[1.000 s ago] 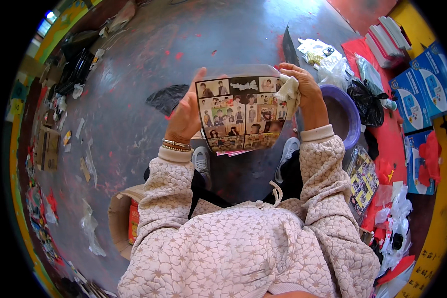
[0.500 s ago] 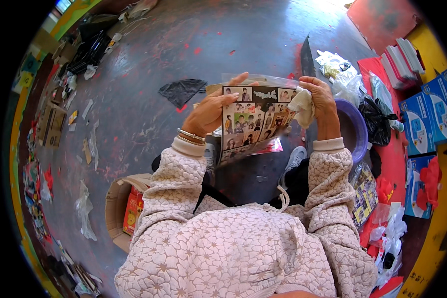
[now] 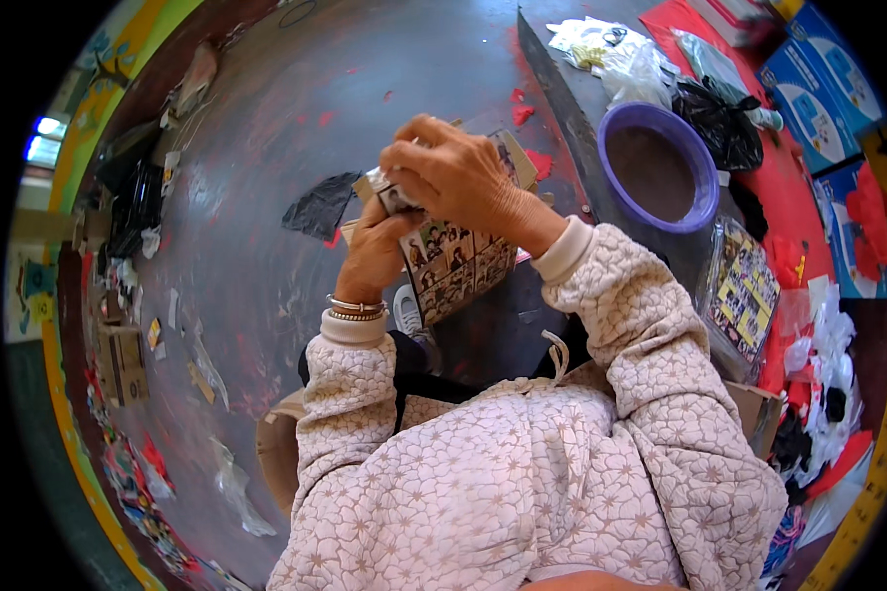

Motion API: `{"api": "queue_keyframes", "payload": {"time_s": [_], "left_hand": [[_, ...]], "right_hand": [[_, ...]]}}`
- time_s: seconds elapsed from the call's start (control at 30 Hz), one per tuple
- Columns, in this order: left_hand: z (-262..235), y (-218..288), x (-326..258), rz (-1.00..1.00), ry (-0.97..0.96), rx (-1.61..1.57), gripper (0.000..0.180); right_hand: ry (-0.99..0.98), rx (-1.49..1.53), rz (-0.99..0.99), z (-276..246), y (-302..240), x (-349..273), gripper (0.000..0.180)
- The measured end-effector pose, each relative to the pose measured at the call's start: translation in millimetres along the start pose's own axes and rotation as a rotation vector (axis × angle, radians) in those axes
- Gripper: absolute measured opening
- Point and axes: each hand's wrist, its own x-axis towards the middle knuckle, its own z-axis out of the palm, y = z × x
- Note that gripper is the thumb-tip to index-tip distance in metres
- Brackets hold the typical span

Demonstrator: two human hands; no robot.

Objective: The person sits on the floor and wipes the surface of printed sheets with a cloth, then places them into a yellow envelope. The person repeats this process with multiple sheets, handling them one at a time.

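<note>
My left hand (image 3: pixel 370 251), with bangles at the wrist, grips the left edge of a dark sheet printed with many small portrait pictures (image 3: pixel 453 274). The sheet hangs tilted above the floor in front of me. My right hand (image 3: pixel 463 177) reaches across to the sheet's upper left corner, its fingers bent and closed. A bit of a whitish cloth (image 3: pixel 377 178) shows under those fingers; most of it is hidden. Brown cardboard (image 3: pixel 520 163) sticks out behind the sheet.
A purple basin (image 3: pixel 606 158) of murky liquid stands to the right, near a black plastic bag (image 3: pixel 716 123). Another wrapped picture sheet (image 3: pixel 739 295) lies closer by. Blue boxes (image 3: pixel 818 98) line the right side. A cardboard box (image 3: pixel 278 443) sits left of me; black plastic (image 3: pixel 317 207) lies ahead.
My right hand has swung left from the sheet's right edge to its upper left corner, taking the cloth along. The sheet has tilted and moved slightly lower. The view has turned.
</note>
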Motion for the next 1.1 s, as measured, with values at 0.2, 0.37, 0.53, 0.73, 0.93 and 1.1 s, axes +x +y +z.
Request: {"api": "queue_keyframes", "payload": {"time_s": [0.2,0.37,0.53,0.73,0.93,1.1], "left_hand": [[1,35,2,0.216,-0.167,-0.423,0.077],[-4,39,1,0.258,-0.157,-0.48,0.076],[-6,37,-3,0.195,-0.177,-0.519,0.077],[-11,29,1,0.133,-0.285,-0.563,0.082],[3,30,-6,0.107,-0.194,-0.559,0.08],[8,38,-7,0.159,-0.205,-0.621,0.075]], "right_hand": [[0.307,0.129,0.899,-39,109,-20,0.011],[0.488,0.957,1.184,-69,117,-13,0.018],[0.61,1.19,1.004,-82,98,-3,0.017],[0.292,1.115,0.748,-66,49,13,0.02],[0.083,0.8,0.872,-44,51,5,0.024],[0.398,1.08,1.153,-49,94,-6,0.022]]}}
